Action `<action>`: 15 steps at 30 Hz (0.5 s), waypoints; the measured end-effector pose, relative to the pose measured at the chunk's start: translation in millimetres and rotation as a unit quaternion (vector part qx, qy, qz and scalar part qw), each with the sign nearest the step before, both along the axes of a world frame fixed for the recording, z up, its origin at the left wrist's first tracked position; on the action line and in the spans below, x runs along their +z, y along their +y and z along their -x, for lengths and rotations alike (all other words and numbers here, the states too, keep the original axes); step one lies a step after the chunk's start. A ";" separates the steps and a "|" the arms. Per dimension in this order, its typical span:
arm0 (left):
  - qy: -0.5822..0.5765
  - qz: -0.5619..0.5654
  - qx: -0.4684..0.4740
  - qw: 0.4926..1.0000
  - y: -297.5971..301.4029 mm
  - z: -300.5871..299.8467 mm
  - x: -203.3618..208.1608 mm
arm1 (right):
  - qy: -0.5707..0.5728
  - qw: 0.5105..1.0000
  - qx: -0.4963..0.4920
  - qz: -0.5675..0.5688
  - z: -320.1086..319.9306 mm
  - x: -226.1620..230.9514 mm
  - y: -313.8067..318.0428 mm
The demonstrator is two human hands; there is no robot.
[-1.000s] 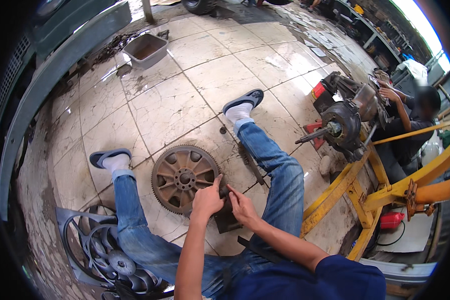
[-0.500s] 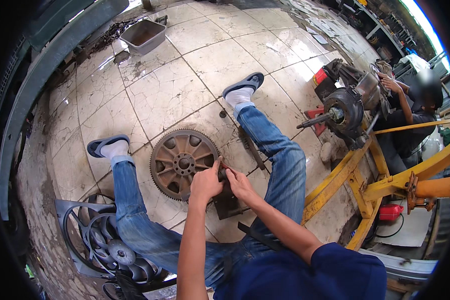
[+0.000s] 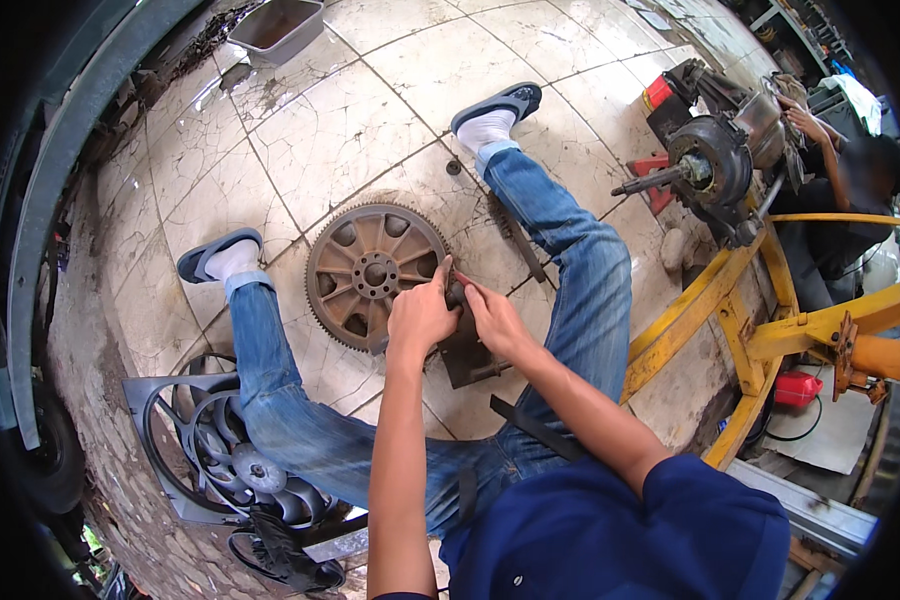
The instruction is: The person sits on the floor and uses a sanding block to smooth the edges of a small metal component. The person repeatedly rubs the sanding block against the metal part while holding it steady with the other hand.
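A rusty toothed flywheel (image 3: 410, 268) lies flat on the tiled floor between my legs. At its right edge, my left hand (image 3: 423, 318) is closed around a small dark part (image 3: 457, 293), its index finger pointing forward beside the rim. My right hand (image 3: 497, 322) meets it from the other side, with fingers pressed together against the same part. Fingers hide most of that piece, so its exact kind is unclear. Under my right hand lies a dark flat metal block (image 3: 470, 365), partly covered.
A radiator fan (image 3: 255, 470) lies by my left leg. A dark metal bar (image 3: 518, 240) lies beside my right shin, near a small ring (image 3: 453, 167). A grey basin (image 3: 278, 35) stands far left. At right, a yellow frame (image 3: 690, 315) stands near a greasy hub assembly (image 3: 710, 165) and another person (image 3: 850, 190).
The view has shifted, so the floor things sit higher or farther right in the picture. Both hands stay together at the flywheel's edge, with little change in their grip.
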State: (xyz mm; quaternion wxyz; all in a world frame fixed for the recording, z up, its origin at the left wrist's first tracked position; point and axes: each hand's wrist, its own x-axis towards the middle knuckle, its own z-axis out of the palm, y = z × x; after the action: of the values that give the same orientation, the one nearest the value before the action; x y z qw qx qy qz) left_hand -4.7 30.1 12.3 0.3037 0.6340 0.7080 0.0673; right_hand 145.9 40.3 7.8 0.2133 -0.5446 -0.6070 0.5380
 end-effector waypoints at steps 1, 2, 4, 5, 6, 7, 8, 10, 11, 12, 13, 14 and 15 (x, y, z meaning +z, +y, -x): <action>0.000 0.003 0.005 1.000 1.6 -3.1 0.8 | -0.017 0.998 0.012 0.053 2.7 -0.2 12.0; 0.001 0.006 0.010 1.000 1.6 -5.2 1.9 | -0.033 0.994 0.024 0.105 4.6 1.2 16.3; 0.007 0.024 -0.003 1.000 -1.2 -5.1 5.6 | -0.015 0.995 0.010 0.097 3.7 8.3 9.3; 0.005 0.038 0.001 0.999 -0.1 -4.5 6.9 | -0.024 0.997 0.006 0.077 0.9 12.0 3.6; 0.004 0.052 0.005 0.999 0.4 -4.4 6.4 | -0.027 0.998 0.004 0.065 -0.1 13.6 1.3; 0.007 0.039 0.003 0.999 0.2 -4.4 4.6 | -0.030 0.998 0.002 0.051 -1.6 16.4 -0.5; 0.010 0.025 0.001 1.000 -0.4 -4.6 1.2 | -0.027 0.999 0.002 0.046 -2.1 18.1 -0.8; 0.011 0.014 0.005 1.000 -2.6 -7.1 -1.2 | -0.003 0.999 0.004 0.035 -1.4 7.8 0.9; 0.009 0.015 0.002 1.000 -0.2 -9.9 -1.5 | 0.018 0.999 -0.002 0.029 0.9 -8.9 6.9; 0.007 0.016 0.001 1.000 2.1 -13.7 -1.7 | 0.039 0.999 -0.008 0.022 -1.4 -23.3 9.5; 0.010 0.009 0.004 1.000 -0.1 -11.0 -3.4 | 0.035 0.999 -0.010 0.017 2.4 -22.7 6.9; 0.012 0.002 0.007 1.000 -2.4 -10.1 -5.9 | 0.030 0.999 -0.012 0.012 3.2 -20.9 3.8; 0.014 -0.005 0.012 1.000 -4.1 -10.3 -8.6 | 0.025 1.000 -0.013 0.008 2.8 -19.1 1.7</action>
State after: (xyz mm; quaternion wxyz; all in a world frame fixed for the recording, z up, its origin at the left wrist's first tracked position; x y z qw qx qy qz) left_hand 5.6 26.0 3.8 0.2897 0.6282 0.7191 0.0659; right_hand 143.1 42.0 -11.3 0.2319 -0.5404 -0.5899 0.5534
